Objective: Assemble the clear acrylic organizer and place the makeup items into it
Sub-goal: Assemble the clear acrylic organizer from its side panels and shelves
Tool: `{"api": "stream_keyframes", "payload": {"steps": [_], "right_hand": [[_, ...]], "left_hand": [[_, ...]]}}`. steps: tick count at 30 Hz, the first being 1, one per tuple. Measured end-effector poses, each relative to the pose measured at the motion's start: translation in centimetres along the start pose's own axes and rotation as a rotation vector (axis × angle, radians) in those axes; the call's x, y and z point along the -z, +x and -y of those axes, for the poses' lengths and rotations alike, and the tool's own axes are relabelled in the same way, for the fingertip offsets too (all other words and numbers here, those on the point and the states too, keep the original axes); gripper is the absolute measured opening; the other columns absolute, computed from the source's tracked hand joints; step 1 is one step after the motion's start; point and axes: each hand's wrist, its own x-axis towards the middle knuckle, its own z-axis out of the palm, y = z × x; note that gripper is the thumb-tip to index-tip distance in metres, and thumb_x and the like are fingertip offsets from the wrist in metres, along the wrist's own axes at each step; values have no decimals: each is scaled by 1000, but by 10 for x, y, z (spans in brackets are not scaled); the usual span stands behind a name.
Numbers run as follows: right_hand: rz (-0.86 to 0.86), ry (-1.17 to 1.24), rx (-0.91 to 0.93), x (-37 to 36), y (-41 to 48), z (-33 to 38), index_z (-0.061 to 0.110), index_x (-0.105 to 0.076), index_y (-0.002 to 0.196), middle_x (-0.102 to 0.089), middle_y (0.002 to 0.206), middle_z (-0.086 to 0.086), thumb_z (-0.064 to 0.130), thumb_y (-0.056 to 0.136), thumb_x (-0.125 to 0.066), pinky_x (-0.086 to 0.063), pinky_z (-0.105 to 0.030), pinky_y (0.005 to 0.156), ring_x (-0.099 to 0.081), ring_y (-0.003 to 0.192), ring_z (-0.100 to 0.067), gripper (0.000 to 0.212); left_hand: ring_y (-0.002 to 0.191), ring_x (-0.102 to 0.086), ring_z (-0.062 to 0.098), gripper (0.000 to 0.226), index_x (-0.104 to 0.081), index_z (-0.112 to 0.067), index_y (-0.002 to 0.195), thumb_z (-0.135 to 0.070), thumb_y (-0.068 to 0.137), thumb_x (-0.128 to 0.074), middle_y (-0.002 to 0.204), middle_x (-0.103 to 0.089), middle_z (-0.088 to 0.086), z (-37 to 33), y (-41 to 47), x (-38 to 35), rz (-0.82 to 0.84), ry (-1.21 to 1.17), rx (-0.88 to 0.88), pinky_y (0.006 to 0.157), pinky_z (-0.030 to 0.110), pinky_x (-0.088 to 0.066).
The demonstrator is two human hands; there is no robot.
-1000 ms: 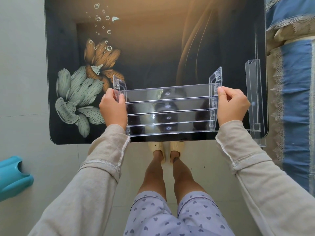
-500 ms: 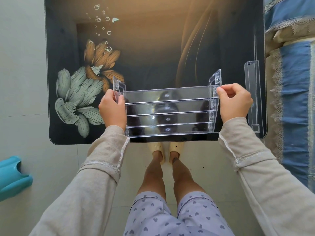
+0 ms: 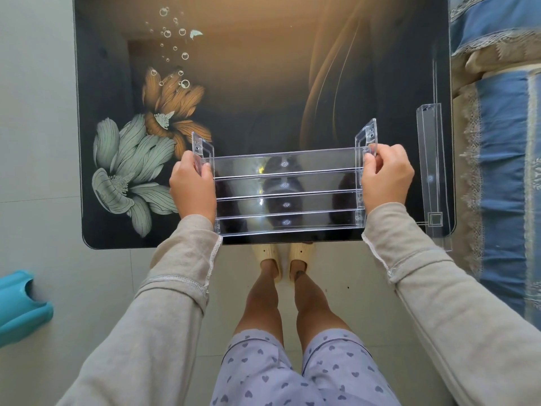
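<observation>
Shifted inward, right hand [image 3: 387,179] grips organizer [image 3: 288,164]; left hand [image 3: 191,186] grips opposite end.

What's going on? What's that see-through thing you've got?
A person is putting together a clear acrylic organizer. The left hand grips its left side panel and the right hand grips the right one, at the near edge of the flowered table. Several shelves are in. One loose clear piece lies by the table's right edge.

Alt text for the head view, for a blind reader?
The left hand and right hand grip the side panels of a four-shelf clear acrylic organizer at the near edge of a flower-printed table. A loose clear piece lies along its right edge.
</observation>
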Motion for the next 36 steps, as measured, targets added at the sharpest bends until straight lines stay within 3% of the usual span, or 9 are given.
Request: {"api": "stream_keyframes", "payload": {"steps": [7, 9, 12, 16, 19, 25, 29, 31, 36], "right_hand": [[130, 163, -69, 20, 5, -9, 5, -68, 105, -66, 100, -19, 14, 87, -59, -42, -22, 76, -53, 78, -18, 22], [9, 154, -76, 31, 6, -22, 4, -65, 110, -64, 108, -19, 16, 88, -58, -44, -28, 84, -58, 91, -26, 26], [-232, -5, -232, 46, 21, -49, 3, -55, 123, -52, 127, -20, 22, 84, -61, -33, -34, 101, -48, 118, -30, 44], [-29, -210, -437, 44, 39, -77, 4, -38, 136, -37, 142, -19, 35, 78, -68, -27, -47, 109, -33, 131, -35, 72], [50, -264, -386, 33, 38, -87, 3, -43, 132, -42, 137, -22, 32, 80, -66, -28, -46, 108, -36, 127, -36, 64], [-11, -108, -439, 28, 32, -82, 3, -51, 124, -48, 129, -21, 15, 86, -59, -35, -34, 100, -46, 118, -33, 41], [-96, -58, -197, 48, 25, -47, 7, -52, 126, -56, 108, -5, 15, 85, -60, -35, -27, 92, -52, 108, -33, 43], [-114, -85, -16, 60, 22, -23, 12, -52, 128, -54, 113, -17, 14, 83, -62, -36, -28, 90, -53, 104, -33, 46], [106, -158, 458, 56, 5, 48, 13, -55, 126, -55, 109, -23, 7, 77, -67, -38, -43, 88, -51, 102, -37, 51]], "left_hand": [[92, -54, 31, 18, -54, 3, 100, -13, 94, -47, 105, -61, 22, -4, -4, 4, 32, 15, -13, 72, 25, -31], [91, -54, 29, 18, -54, 2, 100, -14, 94, -48, 104, -62, 22, -3, -6, 5, 46, 14, -18, 73, 27, -33], [86, -51, 25, 18, -54, 1, 98, -14, 94, -48, 103, -62, 21, -2, -8, 4, 45, 9, -21, 73, 28, -34], [86, -52, 28, 18, -54, 2, 96, -14, 93, -48, 95, -59, 16, 1, -9, 0, 39, -5, -30, 73, 29, -36], [79, -45, 20, 17, -54, 1, 93, -15, 93, -48, 87, -51, 7, 3, -10, -2, 44, -16, -33, 71, 28, -36], [78, -48, 21, 14, -52, -6, 85, -18, 92, -50, 84, -52, 6, 3, -9, 0, 81, -38, -14, 74, 33, -44], [83, -55, 24, 18, -57, -4, 92, -21, 91, -53, 91, -61, 12, 4, -10, 5, 125, -101, 25, 80, 37, -48], [89, -58, 24, 21, -59, -5, 104, -20, 91, -53, 102, -63, 14, 2, -10, 8, 138, -139, 12, 82, 34, -49], [92, -53, 12, 30, -57, -8, 119, -7, 90, -49, 114, -62, 12, -3, -9, 13, 121, -255, -13, 85, 24, -44]]}}
